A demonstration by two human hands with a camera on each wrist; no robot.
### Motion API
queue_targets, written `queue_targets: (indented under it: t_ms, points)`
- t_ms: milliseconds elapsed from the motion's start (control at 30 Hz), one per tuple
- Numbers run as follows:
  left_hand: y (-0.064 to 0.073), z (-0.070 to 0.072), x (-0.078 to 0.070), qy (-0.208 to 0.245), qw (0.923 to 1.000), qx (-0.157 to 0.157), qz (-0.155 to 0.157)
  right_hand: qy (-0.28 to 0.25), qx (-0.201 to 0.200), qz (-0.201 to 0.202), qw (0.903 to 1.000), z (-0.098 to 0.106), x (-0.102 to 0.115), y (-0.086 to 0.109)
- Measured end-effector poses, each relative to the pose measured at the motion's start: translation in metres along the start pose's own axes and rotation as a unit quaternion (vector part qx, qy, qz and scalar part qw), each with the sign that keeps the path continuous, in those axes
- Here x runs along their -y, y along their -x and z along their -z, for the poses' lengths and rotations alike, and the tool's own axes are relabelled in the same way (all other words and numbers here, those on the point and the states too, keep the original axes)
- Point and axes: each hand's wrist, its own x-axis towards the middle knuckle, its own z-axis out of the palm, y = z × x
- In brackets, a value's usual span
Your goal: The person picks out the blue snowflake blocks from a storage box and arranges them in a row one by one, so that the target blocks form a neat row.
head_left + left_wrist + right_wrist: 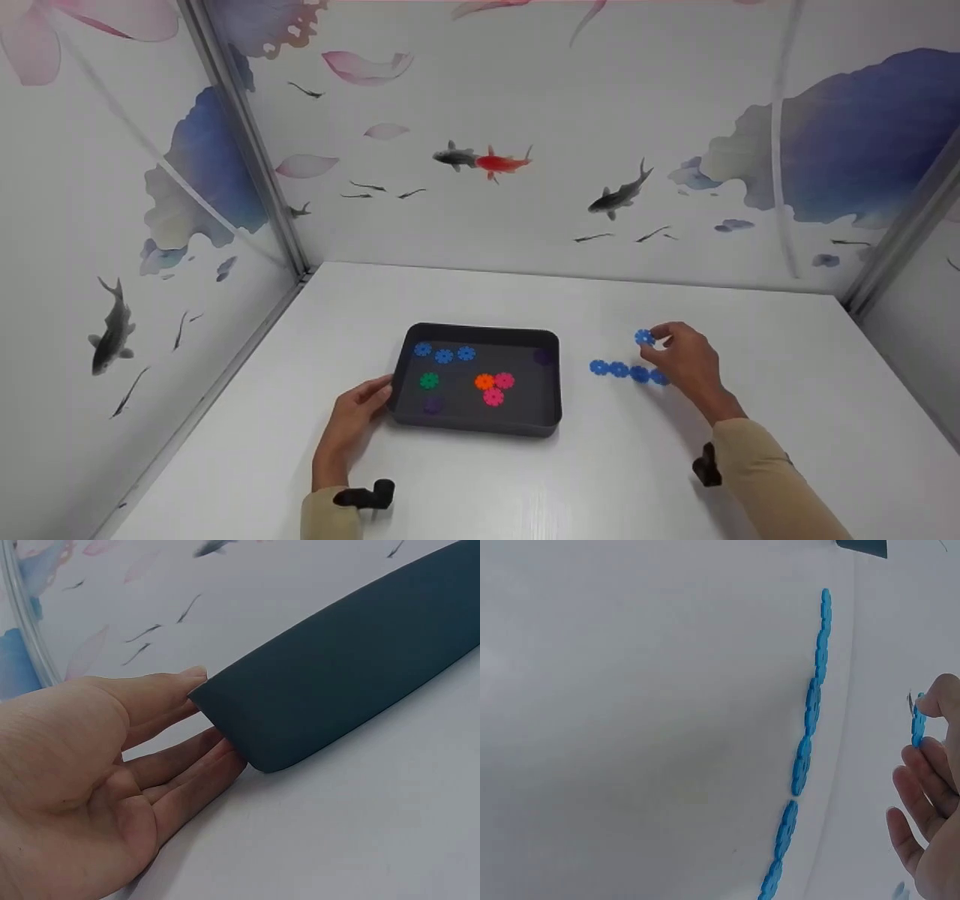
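Observation:
In my right hand, thumb and fingertips pinch a blue snowflake disc, raised above the table. The right wrist view shows this disc edge-on between the fingers, the other fingers loosely bent. Below it a row of blue snowflake discs lies on the table, partly hidden by the hand; a small gap splits the row in the right wrist view. My left hand holds the left edge of a dark tray, thumb at the rim and fingers against the outer wall.
Inside the tray lie several loose discs: blue ones at the back, a green one, an orange one, pink ones and dark purple ones. Printed wall panels border the white table.

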Motion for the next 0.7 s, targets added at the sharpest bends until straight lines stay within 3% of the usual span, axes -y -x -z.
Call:
queue_targets:
  t_ms: [200, 467, 700]
  points:
    - [0.0, 0.001, 0.003, 0.021, 0.9998, 0.004, 0.002, 0.012, 0.02, -0.002, 0.9997, 0.014, -0.027, 0.007]
    - [-0.002, 0.002, 0.0, 0.024, 0.9997, 0.0, 0.007, -0.002, 0.081, -0.01, 0.9966, 0.037, -0.056, 0.015]
    - [-0.002, 0.002, 0.0, 0.027, 0.9996, 0.004, 0.005, 0.016, 0.081, -0.008, 0.9966, 0.054, -0.078, 0.022]
